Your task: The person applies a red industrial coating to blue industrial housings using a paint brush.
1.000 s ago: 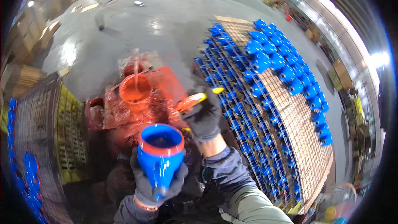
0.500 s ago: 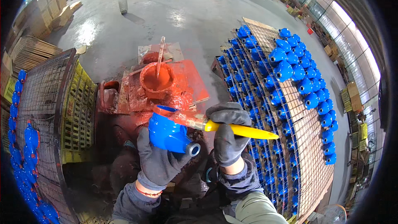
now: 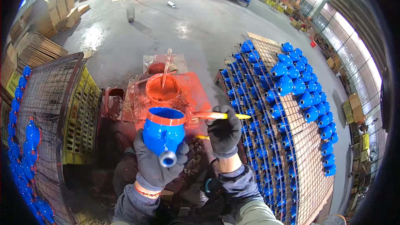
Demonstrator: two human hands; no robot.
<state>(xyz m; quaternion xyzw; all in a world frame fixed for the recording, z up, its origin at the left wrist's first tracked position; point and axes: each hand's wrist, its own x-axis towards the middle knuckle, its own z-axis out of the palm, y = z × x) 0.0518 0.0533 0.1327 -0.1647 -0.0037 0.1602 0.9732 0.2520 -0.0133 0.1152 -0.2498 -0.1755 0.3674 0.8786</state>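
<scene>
My left hand (image 3: 152, 166), in a dark glove, is closed round a blue painted metal housing (image 3: 164, 134). The housing's wide round mouth faces up and away, with a red painted band along its rim, while its small pipe-like end points toward me. In my gloved right hand (image 3: 225, 137) is a paintbrush (image 3: 237, 116) with a yellow handle, held level. Its red-coated bristle end points left, just right of the housing's rim and apart from it. Beyond the housing stands a bucket (image 3: 163, 101) of red paint with a stick (image 3: 166, 68) standing in it.
The bucket rests on a red-stained board (image 3: 195, 89). On my right, a wire-mesh rack (image 3: 310, 154) carries many blue housings (image 3: 286, 85). To the left are another mesh rack (image 3: 50, 87), a yellow crate (image 3: 81, 116) and more blue parts (image 3: 32, 137). A grey cylinder (image 3: 131, 14) stands farther off.
The housing has turned so its mouth faces up and its pipe end points toward me. The paintbrush has moved off the rim to the right; a red band now shows round the rim.
</scene>
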